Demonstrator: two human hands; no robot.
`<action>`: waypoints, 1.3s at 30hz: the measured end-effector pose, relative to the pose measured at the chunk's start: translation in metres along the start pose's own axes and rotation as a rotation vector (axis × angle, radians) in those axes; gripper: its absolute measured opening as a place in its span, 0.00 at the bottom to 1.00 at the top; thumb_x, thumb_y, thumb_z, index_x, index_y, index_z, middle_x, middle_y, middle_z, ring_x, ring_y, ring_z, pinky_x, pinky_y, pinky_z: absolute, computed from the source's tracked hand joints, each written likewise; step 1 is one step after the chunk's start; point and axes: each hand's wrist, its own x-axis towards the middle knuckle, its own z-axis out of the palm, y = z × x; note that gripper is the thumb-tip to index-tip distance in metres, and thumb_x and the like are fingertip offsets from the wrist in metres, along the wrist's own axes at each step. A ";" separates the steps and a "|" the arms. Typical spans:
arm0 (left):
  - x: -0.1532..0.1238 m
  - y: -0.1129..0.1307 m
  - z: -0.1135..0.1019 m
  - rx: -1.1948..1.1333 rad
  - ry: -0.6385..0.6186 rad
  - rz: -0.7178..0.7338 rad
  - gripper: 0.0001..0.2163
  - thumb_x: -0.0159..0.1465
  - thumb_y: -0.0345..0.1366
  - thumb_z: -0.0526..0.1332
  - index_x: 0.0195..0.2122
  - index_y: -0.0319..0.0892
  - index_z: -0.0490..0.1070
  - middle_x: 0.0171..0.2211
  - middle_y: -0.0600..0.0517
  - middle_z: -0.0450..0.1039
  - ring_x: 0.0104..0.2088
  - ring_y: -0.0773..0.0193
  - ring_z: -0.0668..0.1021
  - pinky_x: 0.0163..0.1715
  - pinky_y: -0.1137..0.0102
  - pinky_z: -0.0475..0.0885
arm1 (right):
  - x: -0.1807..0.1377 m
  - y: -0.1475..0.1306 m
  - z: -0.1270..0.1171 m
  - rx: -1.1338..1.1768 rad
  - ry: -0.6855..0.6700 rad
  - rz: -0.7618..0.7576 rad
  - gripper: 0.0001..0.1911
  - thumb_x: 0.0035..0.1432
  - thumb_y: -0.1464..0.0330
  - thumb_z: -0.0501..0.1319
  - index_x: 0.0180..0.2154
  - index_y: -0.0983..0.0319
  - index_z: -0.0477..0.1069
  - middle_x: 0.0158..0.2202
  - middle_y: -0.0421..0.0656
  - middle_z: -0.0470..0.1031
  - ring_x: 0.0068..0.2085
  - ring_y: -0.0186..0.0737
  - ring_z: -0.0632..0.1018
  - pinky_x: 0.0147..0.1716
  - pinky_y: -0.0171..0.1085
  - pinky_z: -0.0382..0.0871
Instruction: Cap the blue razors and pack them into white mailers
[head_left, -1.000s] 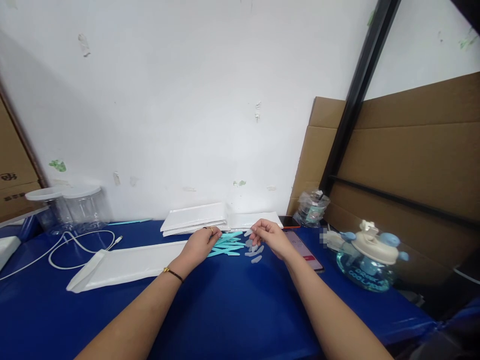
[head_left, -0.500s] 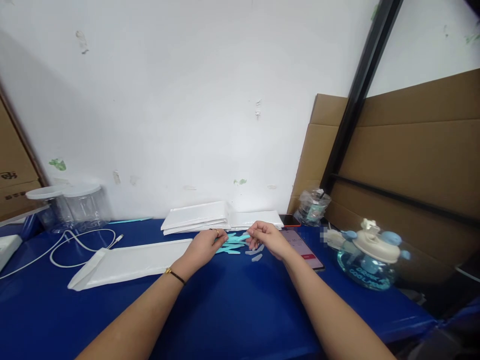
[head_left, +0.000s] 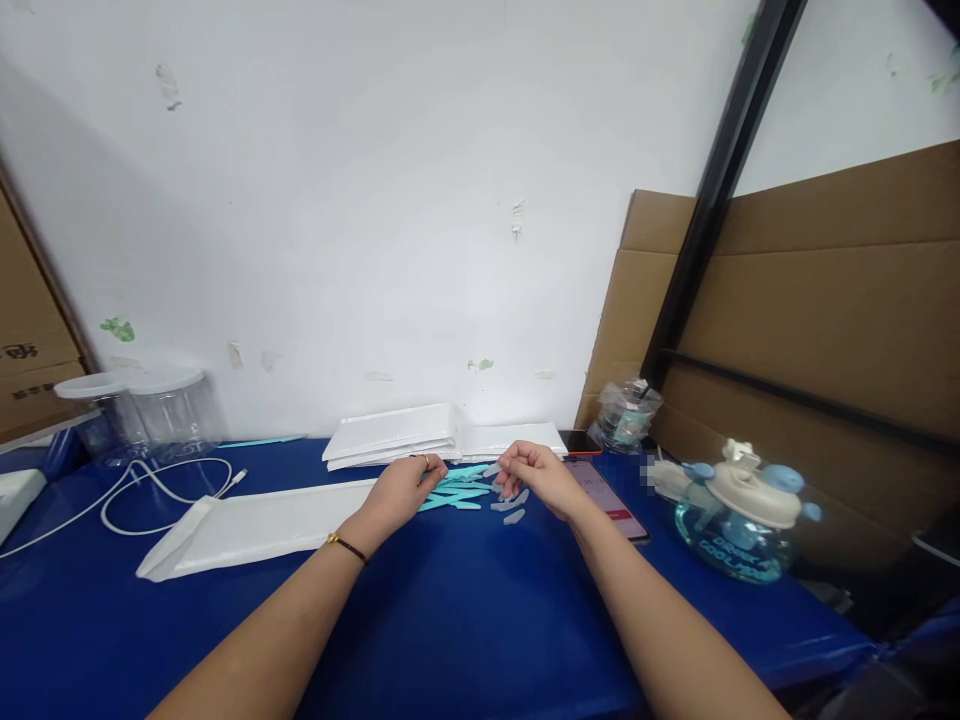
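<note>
Several slim turquoise eyebrow razors (head_left: 459, 492) lie in a loose pile between my hands on the blue tabletop. At the pile's left edge is my left hand (head_left: 405, 492), thumb and fingers closed around what looks like one of the razors, mostly hidden by the fingers. My right hand (head_left: 536, 475) pinches a small translucent blade cap (head_left: 492, 470) at the pile's right side. More translucent caps (head_left: 514, 517) are scattered below its fingertips. A long white padded envelope (head_left: 270, 520) lies left of my left hand, partly behind its wrist.
White envelopes (head_left: 394, 432) are stacked against the wall. A phone (head_left: 611, 505) and a water bottle (head_left: 739, 520) stand to the right, near a plastic-wrapped cup (head_left: 628, 412). Clear lidded jars (head_left: 172, 415) and a white cable (head_left: 169, 490) are on the left.
My left hand has moved slightly left, away from my right. The cap shows more clearly at my right fingertips, which have barely moved.
</note>
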 end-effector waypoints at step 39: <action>-0.011 0.006 0.011 -0.022 -0.317 0.030 0.09 0.55 0.43 0.57 0.33 0.45 0.72 0.28 0.54 0.72 0.27 0.66 0.71 0.23 0.74 0.59 | -0.014 -0.010 -0.019 -0.950 -0.268 0.107 0.07 0.40 0.71 0.66 0.27 0.62 0.74 0.23 0.40 0.72 0.23 0.33 0.69 0.21 0.30 0.58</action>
